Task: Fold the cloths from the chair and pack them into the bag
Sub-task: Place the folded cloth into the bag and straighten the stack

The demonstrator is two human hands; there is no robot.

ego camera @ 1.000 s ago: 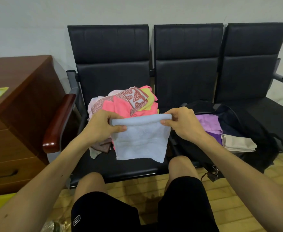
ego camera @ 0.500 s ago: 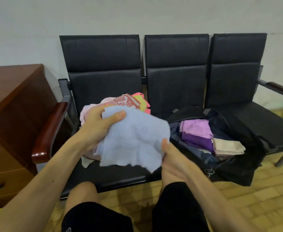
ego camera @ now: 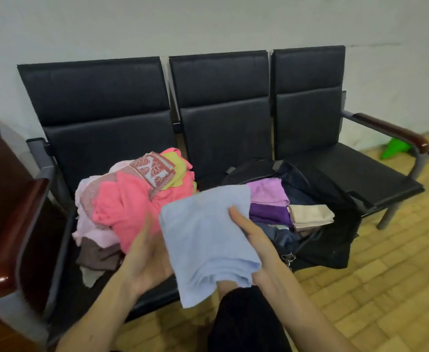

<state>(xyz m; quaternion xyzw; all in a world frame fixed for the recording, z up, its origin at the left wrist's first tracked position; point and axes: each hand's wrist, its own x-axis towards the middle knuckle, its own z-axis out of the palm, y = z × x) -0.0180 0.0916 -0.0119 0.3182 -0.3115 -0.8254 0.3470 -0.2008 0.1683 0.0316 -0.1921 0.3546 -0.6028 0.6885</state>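
**A:** Where is the light blue cloth [ego camera: 208, 240] sitting now?

**B:** It is hanging in the air in front of the chair [ego camera: 94, 97], between the pile of cloths [ego camera: 132, 201] and the bag [ego camera: 330, 247]. A second ago it was being stretched out by its top edge. Now it is lying doubled over into a thick pad, with one loose corner drooping toward the knees.

**A:** And the hands?

**B:** The right hand [ego camera: 254, 240] is gripping it, with the thumb pressing on top and the fingers going underneath. The left hand [ego camera: 145, 257] is giving up its hold. Half a second ago it was pinching a corner, and now it is lying flat with straight fingers along the cloth's left edge. It is blurring, so I am not saying whether it is touching.

**A:** So the fold is finishing?

**B:** I am judging so. The cloth's far corner is already overlapping the bag's mouth in this view, so the carry across seems to be starting.

**A:** What is waiting in there?

**B:** A lilac cloth [ego camera: 266, 191], a purple cloth [ego camera: 269, 214] and a beige cloth [ego camera: 310, 215] are lying folded close together. Room looks to be remaining in front of them.

**A:** And the rest?

**B:** The pile is still heaping up on the left seat, pink on top, so plenty is remaining to fold.
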